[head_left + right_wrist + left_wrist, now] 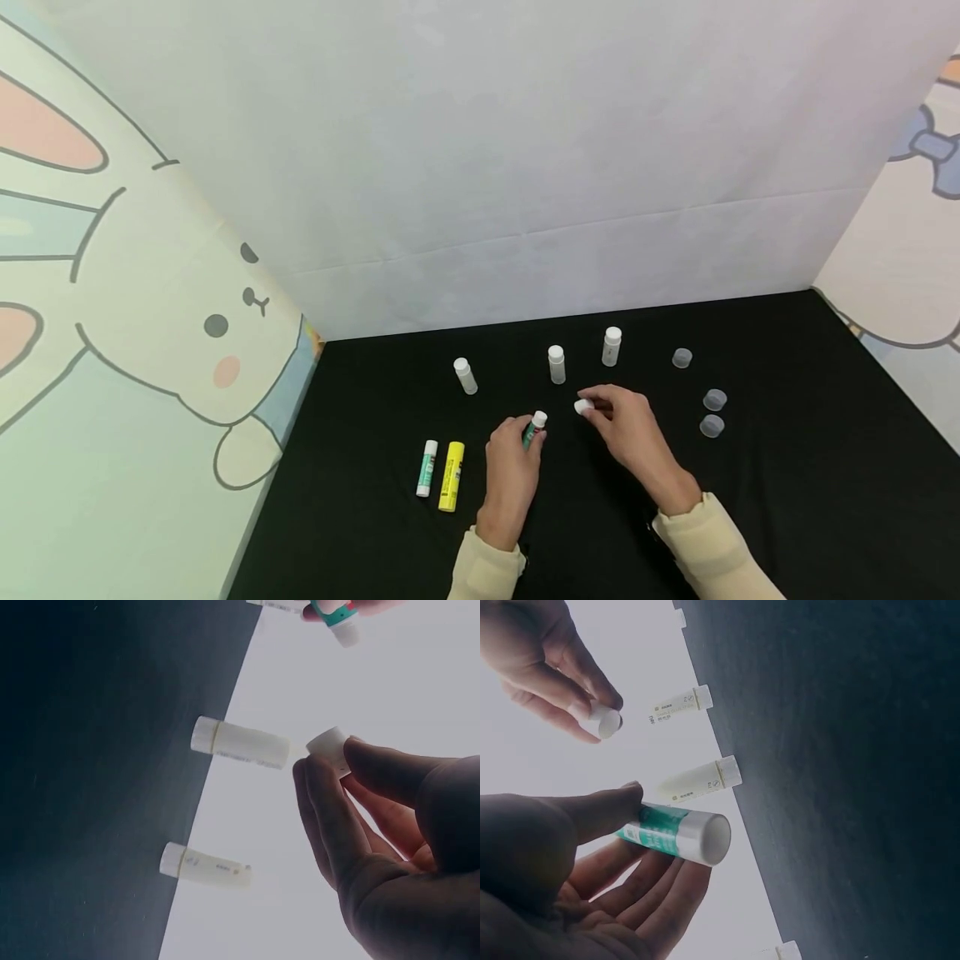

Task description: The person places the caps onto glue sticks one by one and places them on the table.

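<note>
My left hand (513,471) holds a green glue stick (660,829) between thumb and fingers, its white end uppermost in the head view. To its right, my right hand (633,437) pinches a small white cap (328,750) between thumb and fingertips, apart from the glue stick. Left of the left hand, another green glue stick (427,468) with a white top and a longer yellow glue stick (451,477) lie side by side. Beyond the hands, three white tubes stand: a left tube (466,377), a middle tube (557,365) and a right tube (611,347).
Three small clear cups stand to the right: a far cup (682,358), a middle cup (715,400) and a near cup (712,427). The black table (810,500) meets a white backdrop (525,150) behind, with cartoon-printed panels at both sides.
</note>
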Tool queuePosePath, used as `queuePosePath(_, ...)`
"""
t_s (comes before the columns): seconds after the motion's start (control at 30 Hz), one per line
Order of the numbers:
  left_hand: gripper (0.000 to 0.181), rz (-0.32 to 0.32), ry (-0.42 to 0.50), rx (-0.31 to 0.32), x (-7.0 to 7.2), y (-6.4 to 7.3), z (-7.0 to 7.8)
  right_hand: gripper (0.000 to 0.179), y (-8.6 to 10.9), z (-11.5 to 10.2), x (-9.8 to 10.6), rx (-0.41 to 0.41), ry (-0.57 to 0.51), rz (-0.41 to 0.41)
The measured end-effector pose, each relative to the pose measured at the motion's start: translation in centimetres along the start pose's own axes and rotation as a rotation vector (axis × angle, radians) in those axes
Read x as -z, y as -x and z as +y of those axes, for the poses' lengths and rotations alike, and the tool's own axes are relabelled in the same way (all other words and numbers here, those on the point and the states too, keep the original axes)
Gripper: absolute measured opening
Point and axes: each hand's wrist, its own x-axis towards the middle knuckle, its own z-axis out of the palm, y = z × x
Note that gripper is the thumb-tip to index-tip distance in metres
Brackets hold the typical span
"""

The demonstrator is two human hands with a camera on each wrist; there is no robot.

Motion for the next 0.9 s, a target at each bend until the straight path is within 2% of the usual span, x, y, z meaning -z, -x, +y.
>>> queuePosePath(0.2, 0.021, -0.034, 0.015, 0.007, 0.1, 0.3, -0.2, 0.023, 0.2, -0.5, -0.5, 0.013, -0.026, -0.031)
queuePosePath(0.43, 0.017, -0.044, 0.023, -0.011, 0.0, 0.5, -0.4, 0.023, 0.2, -0.6, -1.2, 0.040, -0.038, -0.060)
queuePosePath(0.9, 0.018, -0.064, 0.041, 0.005, 0.1, 0.9, -0.3, 0.024, 0.4, -1.1, -1.7, 0.054, -0.067, -0.125)
